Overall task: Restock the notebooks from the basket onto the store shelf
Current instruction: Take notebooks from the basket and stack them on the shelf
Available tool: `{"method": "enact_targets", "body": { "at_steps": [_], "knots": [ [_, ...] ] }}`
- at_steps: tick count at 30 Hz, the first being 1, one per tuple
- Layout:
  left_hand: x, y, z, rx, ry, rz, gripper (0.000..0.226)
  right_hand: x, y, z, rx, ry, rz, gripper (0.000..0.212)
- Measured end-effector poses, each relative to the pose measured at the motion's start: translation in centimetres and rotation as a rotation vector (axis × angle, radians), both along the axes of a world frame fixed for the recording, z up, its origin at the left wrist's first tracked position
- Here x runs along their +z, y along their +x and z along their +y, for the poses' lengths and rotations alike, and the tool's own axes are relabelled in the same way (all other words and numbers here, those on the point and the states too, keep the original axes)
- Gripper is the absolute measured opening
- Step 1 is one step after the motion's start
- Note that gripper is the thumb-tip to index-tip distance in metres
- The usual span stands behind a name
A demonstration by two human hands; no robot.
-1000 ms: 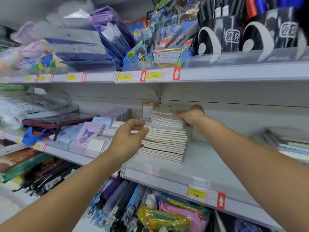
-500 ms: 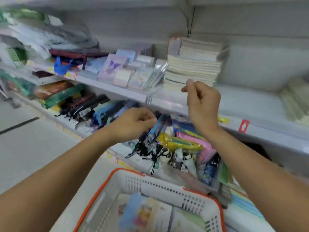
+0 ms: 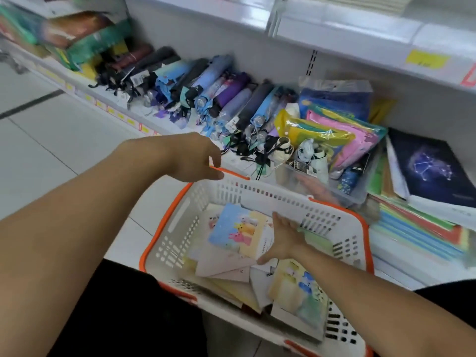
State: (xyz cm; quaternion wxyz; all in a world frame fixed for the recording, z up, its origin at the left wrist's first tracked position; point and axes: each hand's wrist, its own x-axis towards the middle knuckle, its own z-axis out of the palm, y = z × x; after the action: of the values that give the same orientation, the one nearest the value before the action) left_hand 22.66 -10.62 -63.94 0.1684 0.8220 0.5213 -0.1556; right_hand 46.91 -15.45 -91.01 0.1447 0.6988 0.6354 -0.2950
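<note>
I am reaching my right hand (image 3: 282, 243) into the white perforated plastic basket with the orange rim (image 3: 257, 195), fingers spread flat and gripping nothing, touching the thin glossy pastel paper notebooks (image 3: 239, 231) lying at its nine o'clock. My left hand (image 3: 195, 159) is hovering released over the far rim at eleven o'clock, so I judge the right nearer.

Folded umbrellas (image 3: 206, 94) along shelf (image 3: 257, 55)

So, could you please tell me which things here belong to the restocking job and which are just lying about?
Job: basket; notebooks; right hand reaching onto them; left hand.

Lying about: folded umbrellas; plastic pouches; constellation book.
</note>
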Motion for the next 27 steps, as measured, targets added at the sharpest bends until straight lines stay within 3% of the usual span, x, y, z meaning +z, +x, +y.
{"method": "enact_targets", "body": {
  "at_steps": [2, 4, 5, 8, 10, 11, 13, 15, 17, 19, 21, 22, 23, 25, 27],
  "knots": [
    [-0.5, 0.5, 0.3, -0.048, -0.051, 0.061, 0.043, 0.9, -0.3, 0.7, 0.076, 0.073, -0.094, 0.138],
    [-0.6, 0.7, 0.6, -0.063, -0.046, 0.024, 0.044, 1.8, -0.1, 2.0, 0.083, 0.232, -0.132, 0.087],
    [-0.7, 0.6, 0.7, -0.054, -0.043, 0.023, 0.046, 2.8, 0.1, 2.7, 0.032, 0.265, -0.042, 0.062],
    [-0.8, -0.4, 0.8, 0.024, 0.018, 0.264, 0.061, 7.5, 1.1, 4.8, -0.309, 0.141, 0.626, 0.018],
    [-0.7, -1.1, 0.9, 0.101, -0.01, 0.457, 0.075, 11.5, 1.3, 5.2, -0.58, 0.137, 1.036, 0.015],
    [-0.7, -1.4, 1.0, 0.165, -0.103, 0.464, 0.081, 13.0, 1.2, 5.2, -0.692, 0.147, 1.216, 0.018],
    [-1.0, -2.0, 1.1, 0.323, -0.34, 0.21, 0.09, 15.0, 0.0, 5.0, -0.806, 0.149, 1.5, 0.023],
    [-1.3, -2.3, 1.1, 0.392, -0.492, -0.183, 0.1, 15.9, -2.4, 4.5, -0.83, 0.113, 1.608, 0.026],
    [-1.2, -2.1, 0.9, 0.446, -0.501, -0.559, 0.078, 16.3, -5.2, 3.7, -0.82, 0.01, 1.64, 0.023],
    [-0.9, -2.0, 1.6, 0.576, -0.327, -0.77, 0.037, 15.5, -7.2, 2.8, -0.826, -0.131, 1.692, 0.024],
    [-0.5, -2.4, 2.5, 0.647, -0.067, -0.714, 0.026, 12.5, -7.9, 2.2, -0.839, -0.204, 1.549, 0.051],
    [-0.4, -2.6, 2.8, 0.643, 0.047, -0.63, 0.028, 10.2, -7.8, 1.9, -0.775, -0.163, 1.29, 0.071],
    [-0.3, -2.8, 2.9, 0.625, 0.136, -0.559, 0.031, 7.8, -7.8, 1.3, -0.659, -0.086, 0.91, 0.088],
    [-0.2, -2.9, 3.0, 0.592, 0.228, -0.448, 0.035, 3.5, -7.7, -0.5, -0.404, 0.011, 0.309, 0.11],
    [-0.3, -3.0, 3.0, 0.577, 0.249, -0.427, 0.037, 1.0, -8.1, -2.0, -0.359, 0.033, 0.132, 0.115]
  ]
}}
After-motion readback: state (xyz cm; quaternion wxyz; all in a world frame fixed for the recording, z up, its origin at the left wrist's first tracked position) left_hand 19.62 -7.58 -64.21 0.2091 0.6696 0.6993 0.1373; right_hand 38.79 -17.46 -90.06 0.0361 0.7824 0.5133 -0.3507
